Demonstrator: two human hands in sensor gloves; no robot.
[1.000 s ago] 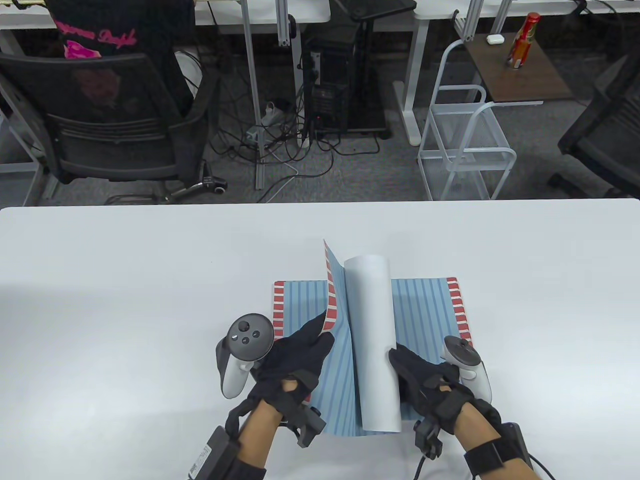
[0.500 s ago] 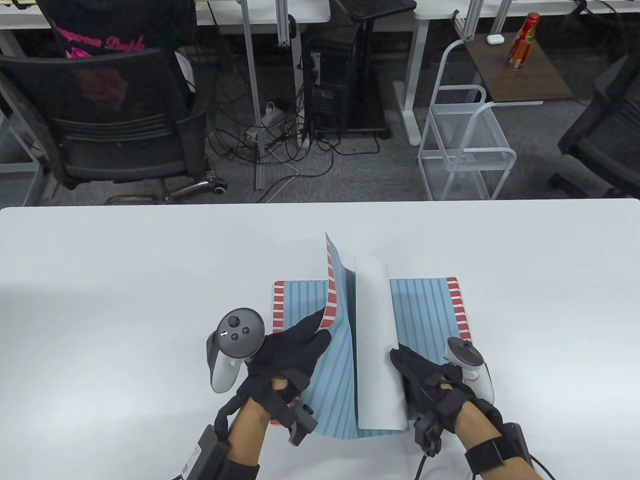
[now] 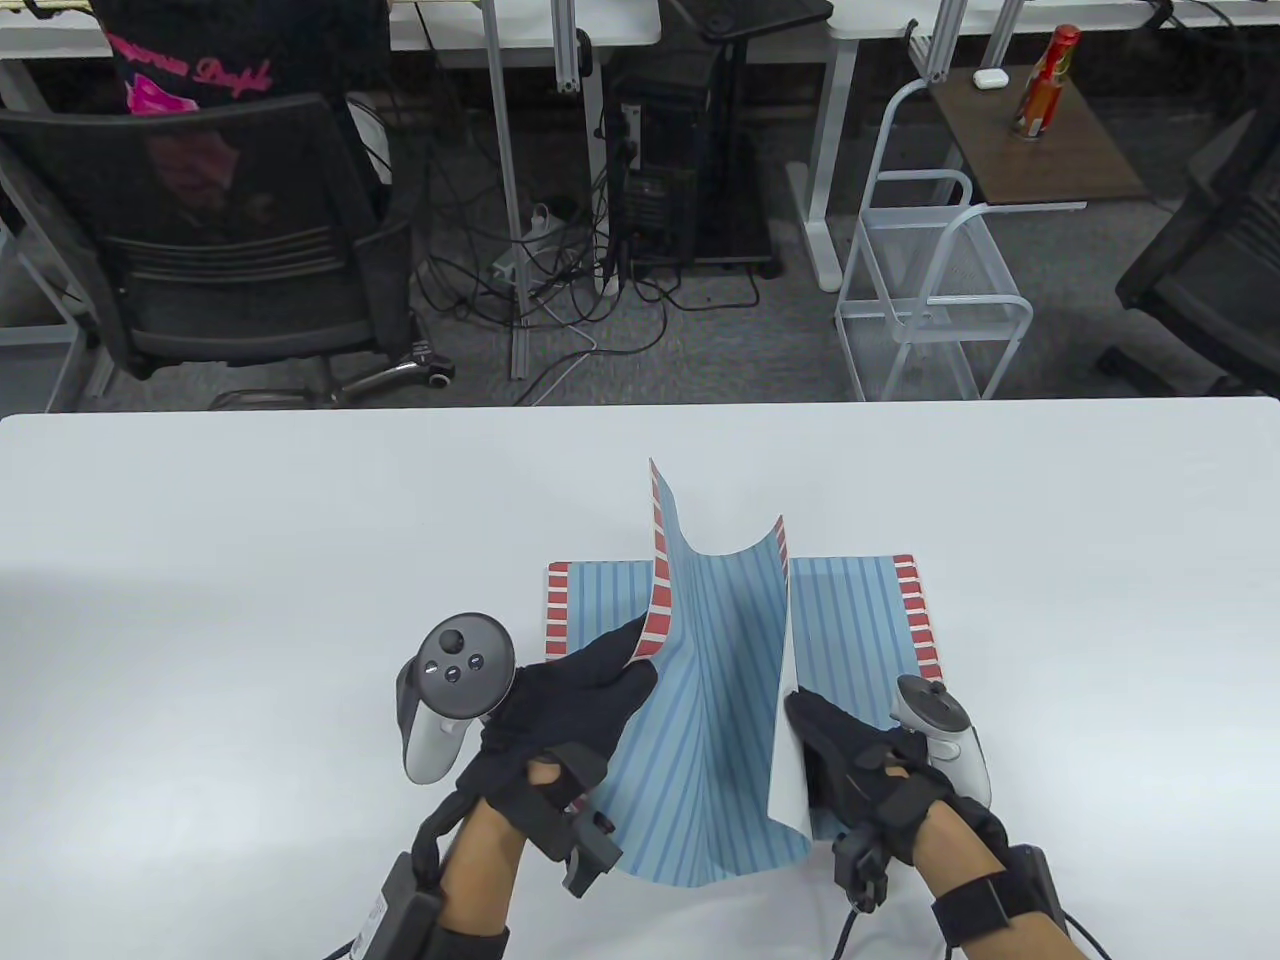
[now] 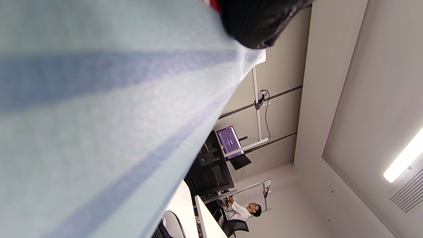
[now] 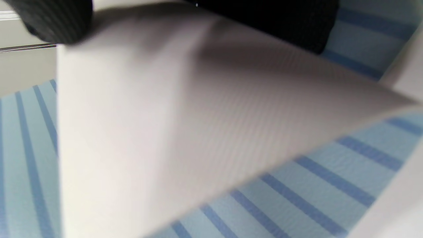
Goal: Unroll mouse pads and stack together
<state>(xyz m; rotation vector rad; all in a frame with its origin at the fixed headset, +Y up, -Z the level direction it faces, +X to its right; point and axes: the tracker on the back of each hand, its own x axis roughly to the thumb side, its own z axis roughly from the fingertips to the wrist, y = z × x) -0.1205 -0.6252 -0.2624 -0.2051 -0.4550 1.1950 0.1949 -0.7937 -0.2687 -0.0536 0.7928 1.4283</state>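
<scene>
A blue striped mouse pad with red and white end bands (image 3: pixel 860 610) lies flat on the white table (image 3: pixel 250 560). On top of it a second pad of the same pattern (image 3: pixel 715 700) stands curved in a U shape, both ends raised. My left hand (image 3: pixel 600 690) grips its left red-banded edge. My right hand (image 3: pixel 830 745) grips its right edge, whose white underside (image 3: pixel 787 740) faces right. The left wrist view shows the striped pad (image 4: pixel 99 115) close up under a fingertip (image 4: pixel 261 23). The right wrist view shows the white underside (image 5: pixel 165 132) above the flat pad (image 5: pixel 314 185).
The table's far edge runs across the middle of the table view. Beyond it stand an office chair (image 3: pixel 230 240), a white wire rack (image 3: pixel 930 300), a computer tower (image 3: pixel 660 170) with cables, and a small brown table with a bottle (image 3: pixel 1045 80).
The rolled right part of the top pad has opened out. My right hand has drawn its edge to the right and my left hand has moved slightly left, so the pad now forms an open U.
</scene>
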